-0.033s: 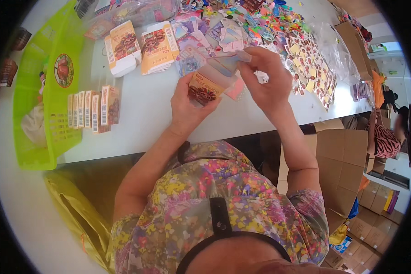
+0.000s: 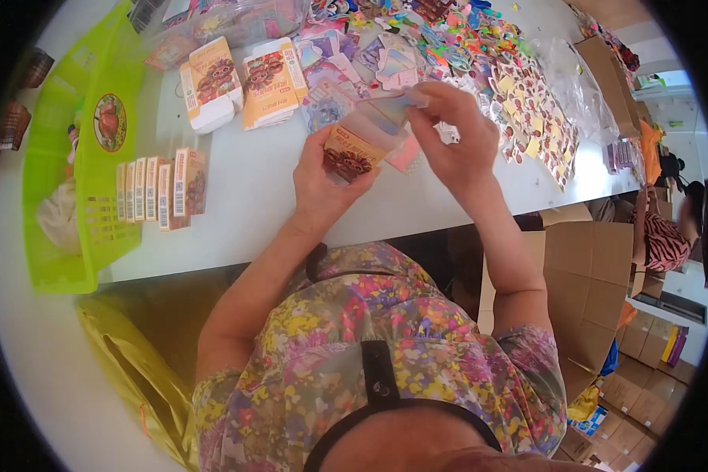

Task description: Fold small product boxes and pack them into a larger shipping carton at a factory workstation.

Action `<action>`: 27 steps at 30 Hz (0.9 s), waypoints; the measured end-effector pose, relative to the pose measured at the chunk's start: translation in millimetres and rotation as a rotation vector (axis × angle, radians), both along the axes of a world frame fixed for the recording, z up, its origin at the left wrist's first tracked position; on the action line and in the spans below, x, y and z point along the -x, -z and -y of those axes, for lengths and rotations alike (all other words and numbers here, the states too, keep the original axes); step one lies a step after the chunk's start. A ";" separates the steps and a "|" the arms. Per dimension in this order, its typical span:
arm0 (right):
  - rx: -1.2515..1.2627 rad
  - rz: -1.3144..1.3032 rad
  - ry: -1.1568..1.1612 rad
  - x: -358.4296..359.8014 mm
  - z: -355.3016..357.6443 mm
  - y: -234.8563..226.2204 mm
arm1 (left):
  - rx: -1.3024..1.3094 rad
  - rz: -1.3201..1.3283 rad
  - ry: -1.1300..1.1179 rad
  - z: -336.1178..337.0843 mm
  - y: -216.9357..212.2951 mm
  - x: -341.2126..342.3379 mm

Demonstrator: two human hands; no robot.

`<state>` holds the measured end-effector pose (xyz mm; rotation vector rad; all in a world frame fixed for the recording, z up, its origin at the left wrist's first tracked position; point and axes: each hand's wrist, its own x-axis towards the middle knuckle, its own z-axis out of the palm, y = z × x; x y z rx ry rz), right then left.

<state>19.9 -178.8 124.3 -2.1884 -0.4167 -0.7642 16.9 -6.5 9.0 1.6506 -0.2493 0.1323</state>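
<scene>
My left hand (image 2: 326,185) is wrapped round a small orange printed carton (image 2: 352,153), tilted, with its whitish open end toward the far side. My right hand (image 2: 460,130) pinches a thin, shiny, see-through-looking packet (image 2: 397,110) at that end of the carton. The packet's lower part seems to be within the carton's mouth; how deep is hidden. Beyond them lie flat pastel packets (image 2: 334,63), and a pink card (image 2: 405,155) shows just behind the carton. To the left are an open orange carton (image 2: 212,82) and a stack of flattened cartons (image 2: 274,82).
Several filled-looking cartons (image 2: 161,189) stand in a row by a green basket (image 2: 86,157). A clear bin (image 2: 220,27), small colourful toys (image 2: 464,35) and brown-and-yellow stickers (image 2: 535,110) cover the far table. Cardboard boxes (image 2: 586,275) stand at right, where another person (image 2: 665,240) is visible.
My right hand has shifted slightly left toward the carton, together with the shiny packet. My left hand and the carton have stayed in place.
</scene>
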 end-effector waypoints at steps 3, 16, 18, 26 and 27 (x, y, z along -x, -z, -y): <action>0.036 -0.015 -0.023 8.0 -5.7 8.4 | 0.054 -0.023 -0.002 2.2 -1.8 2.4; -0.248 -0.231 0.007 -28.0 54.2 39.3 | 0.020 0.040 0.043 -1.7 -5.3 4.5; -0.092 -0.273 0.163 -76.4 91.3 52.7 | 0.036 0.011 0.063 -2.2 -1.9 4.3; 0.683 -0.368 0.333 -194.7 137.5 91.2 | 0.066 -0.054 0.109 1.3 -7.6 5.1; 0.680 -0.368 0.332 -198.6 138.3 92.8 | 0.080 -0.087 0.117 0.6 -8.0 5.3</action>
